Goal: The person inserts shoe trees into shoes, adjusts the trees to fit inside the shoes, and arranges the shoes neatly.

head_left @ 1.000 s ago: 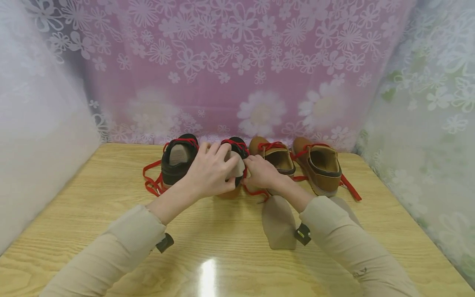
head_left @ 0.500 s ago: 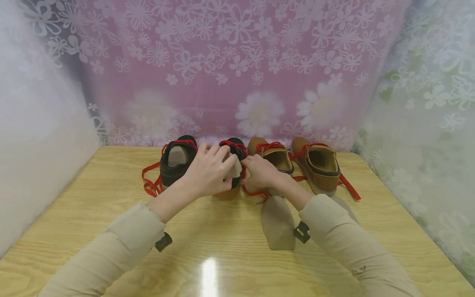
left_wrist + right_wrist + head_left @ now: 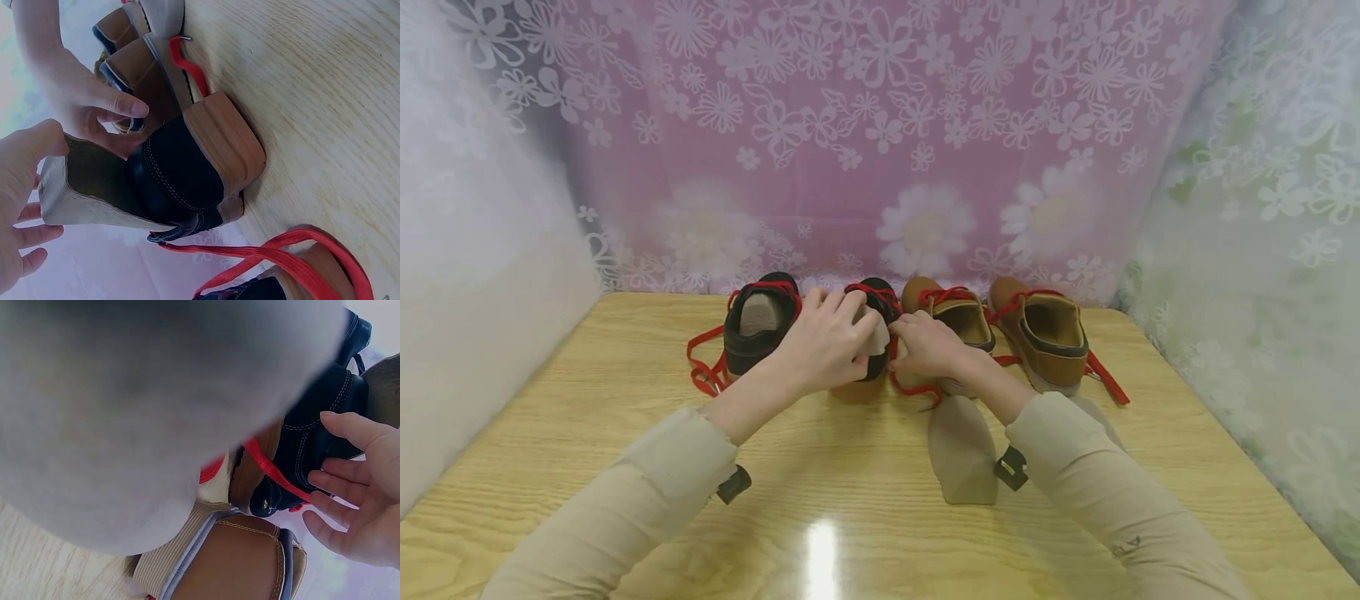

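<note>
My left hand [image 3: 827, 342] grips a beige insole [image 3: 94, 206], its thumb and fingers on the upper end. The insole's lower part goes down into the opening of a black shoe [image 3: 181, 165] with an orange-brown sole. My right hand [image 3: 928, 346] is at that shoe's right side, thumb and fingers extended in the right wrist view, fingertips right by the black upper [image 3: 306, 437] and a red lace [image 3: 272, 469]. Left of them stands the other black shoe [image 3: 745, 348], with an insole [image 3: 760, 314] inside it.
Two brown shoes with red laces, a nearer one [image 3: 962, 321] and a farther-right one [image 3: 1052, 358], stand to the right. A loose insole [image 3: 962, 454] lies on the wooden table [image 3: 850, 500] by the right cuff; another [image 3: 1097, 417] is partly hidden behind that sleeve.
Both hands keep nearly the same place at the black shoe. The insole tilts slightly and sits a little further left than a second ago.
</note>
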`<state>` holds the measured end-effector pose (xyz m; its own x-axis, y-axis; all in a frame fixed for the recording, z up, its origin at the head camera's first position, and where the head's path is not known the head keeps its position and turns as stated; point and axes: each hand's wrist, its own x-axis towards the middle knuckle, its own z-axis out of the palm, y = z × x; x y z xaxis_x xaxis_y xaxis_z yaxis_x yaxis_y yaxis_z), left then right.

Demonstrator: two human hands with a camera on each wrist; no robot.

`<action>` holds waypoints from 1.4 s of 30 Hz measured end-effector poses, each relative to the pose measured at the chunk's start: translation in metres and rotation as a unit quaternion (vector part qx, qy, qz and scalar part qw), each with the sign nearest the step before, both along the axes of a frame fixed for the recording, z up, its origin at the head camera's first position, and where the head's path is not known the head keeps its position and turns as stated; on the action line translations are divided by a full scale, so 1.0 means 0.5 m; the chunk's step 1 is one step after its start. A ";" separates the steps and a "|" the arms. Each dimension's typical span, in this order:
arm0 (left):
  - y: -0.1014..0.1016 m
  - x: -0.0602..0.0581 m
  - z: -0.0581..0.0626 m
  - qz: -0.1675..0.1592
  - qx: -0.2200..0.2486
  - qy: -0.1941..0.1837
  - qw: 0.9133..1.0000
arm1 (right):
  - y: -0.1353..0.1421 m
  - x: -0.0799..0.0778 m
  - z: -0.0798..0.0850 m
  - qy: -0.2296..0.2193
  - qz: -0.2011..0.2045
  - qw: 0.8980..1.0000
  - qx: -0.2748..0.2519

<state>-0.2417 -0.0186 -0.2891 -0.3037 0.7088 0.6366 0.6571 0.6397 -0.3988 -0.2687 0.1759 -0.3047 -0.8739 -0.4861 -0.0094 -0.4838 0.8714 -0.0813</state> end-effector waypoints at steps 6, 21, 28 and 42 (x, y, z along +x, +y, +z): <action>0.003 -0.003 -0.002 -0.009 0.001 0.002 1.000 | 0.000 0.002 0.001 0.002 0.005 1.000 0.002; 0.006 -0.013 -0.007 -0.005 -0.006 0.008 1.000 | 0.000 0.005 0.001 0.012 0.012 1.000 0.016; 0.010 -0.017 -0.005 -0.004 -0.014 0.024 1.000 | 0.000 0.006 -0.003 0.051 0.022 0.998 0.039; 0.009 -0.020 -0.005 -0.006 -0.019 0.021 1.000 | 0.008 0.000 -0.008 0.076 0.009 0.997 0.009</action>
<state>-0.2516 -0.0143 -0.2917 -0.2692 0.7355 0.6217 0.6461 0.6167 -0.4498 -0.2689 0.1801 -0.3088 -0.8566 -0.5033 0.1135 -0.5055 0.8627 0.0104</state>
